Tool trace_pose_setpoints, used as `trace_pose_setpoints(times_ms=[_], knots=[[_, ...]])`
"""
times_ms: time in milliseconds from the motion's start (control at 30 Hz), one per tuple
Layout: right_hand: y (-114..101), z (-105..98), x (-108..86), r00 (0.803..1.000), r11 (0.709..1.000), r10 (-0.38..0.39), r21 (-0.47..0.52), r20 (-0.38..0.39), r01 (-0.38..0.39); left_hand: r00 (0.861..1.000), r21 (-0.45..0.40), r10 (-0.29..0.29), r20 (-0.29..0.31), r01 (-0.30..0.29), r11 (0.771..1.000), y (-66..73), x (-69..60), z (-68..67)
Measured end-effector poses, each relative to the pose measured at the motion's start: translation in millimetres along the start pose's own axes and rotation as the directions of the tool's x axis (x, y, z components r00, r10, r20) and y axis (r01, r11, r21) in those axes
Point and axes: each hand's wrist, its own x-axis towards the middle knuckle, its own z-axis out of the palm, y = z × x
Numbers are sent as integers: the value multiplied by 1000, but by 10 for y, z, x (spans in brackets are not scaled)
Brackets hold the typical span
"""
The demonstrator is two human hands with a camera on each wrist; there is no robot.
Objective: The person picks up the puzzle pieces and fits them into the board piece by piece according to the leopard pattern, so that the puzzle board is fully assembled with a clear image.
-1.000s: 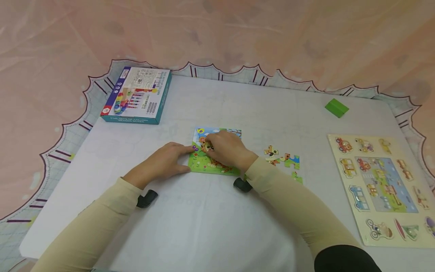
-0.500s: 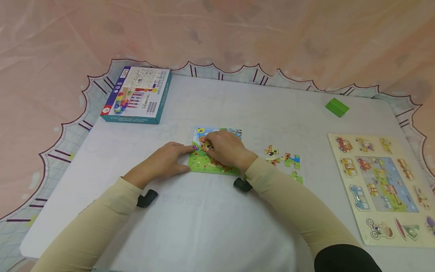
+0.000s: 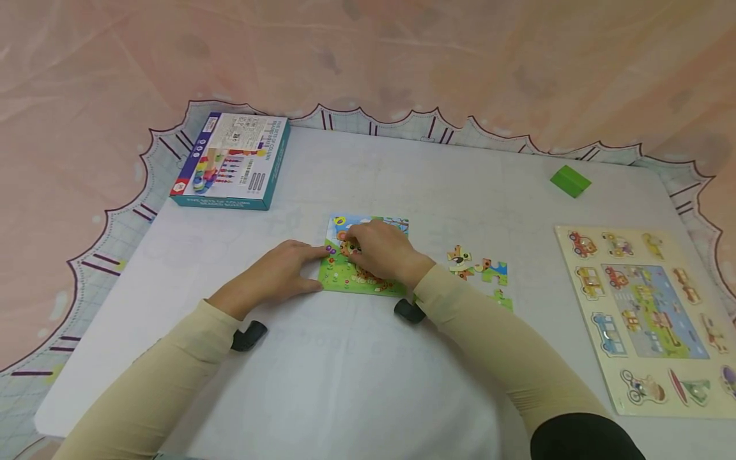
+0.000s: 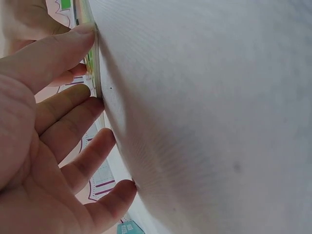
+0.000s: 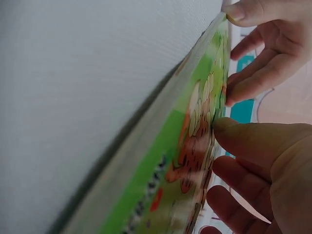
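A jigsaw puzzle board [image 3: 339, 279] with a cartoon spotted animal on green and blue lies on the white table. My left hand [image 3: 280, 273] rests at the board's left side, fingers spread. In the left wrist view the thumb [image 4: 73, 46] touches the board's edge. My right hand [image 3: 388, 251] bends over the board and covers its middle. Its thumb [image 5: 234, 127] and fingertips are down on the picture, around a puzzle piece [image 3: 349, 247] at the animal's face; the piece's outline is partly hidden. Several loose puzzle pieces [image 3: 494, 272] lie to the right of the board.
A boxed toy set [image 3: 238, 160] lies at the back left. At the back right sits a green block [image 3: 570, 182]. A wooden inset puzzle [image 3: 585, 332] with vehicle shapes lies on the right, beside the right forearm. A scalloped cloth edge [image 3: 368, 121] borders the table.
Almost nothing differs. Both hands keep their places at the board, with only a very slight shift of the right wrist; the loose pieces stay put.
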Motion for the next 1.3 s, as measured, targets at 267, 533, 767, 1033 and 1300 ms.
trace_pose_setpoints(times_ms=[267, 533, 767, 1033, 1300], knots=[[-1, -5, 26, 999, 999, 35, 18, 23, -35, 1000, -2, -2, -5, 2, 1000, -6, -8, 0], [9, -15, 35, 999, 999, 26, 29, 31, -26, 1000, -9, -8, -2, 8, 1000, 1, -11, -9], [9, -22, 33, 999, 999, 19, 32, 29, -20, 1000, -11, -8, -2, 8, 1000, 1, -11, -8], [17, -23, 29, 1000, 999, 7, 35, 20, -8, 1000, -7, -9, -2, 9, 1000, 1, -10, -10], [47, -149, -57, 1000, 994, -14, 105, 16, 13, 1000, -11, 1, 2, -1, 1000, -7, -10, -5]])
